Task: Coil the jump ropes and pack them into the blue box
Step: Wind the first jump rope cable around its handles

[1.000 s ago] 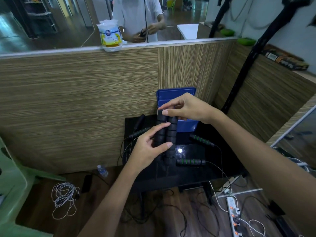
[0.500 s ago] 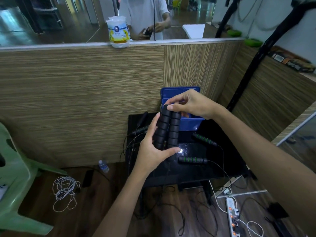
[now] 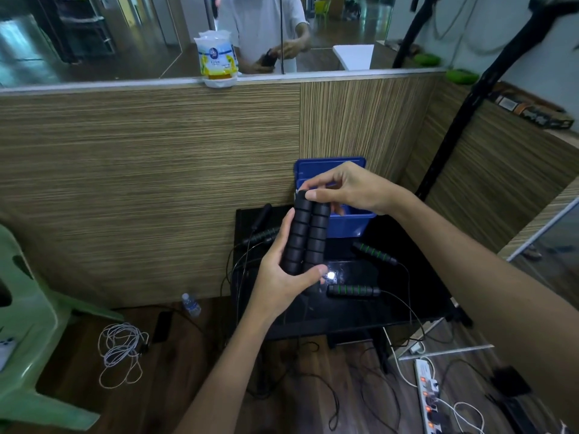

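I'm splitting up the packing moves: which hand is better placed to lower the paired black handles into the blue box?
Probably the left hand: it wraps the lower part of both black handles, carrying them. The right hand only pinches their top ends, directly over the blue box, and would block the opening.

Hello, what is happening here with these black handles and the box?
A person is packing jump ropes. The left hand grips the lower part of two ribbed black handles held side by side, and the right hand pinches their top ends just in front of the open blue box. Two green-striped handles and another rope's handles lie unpacked on the black table.
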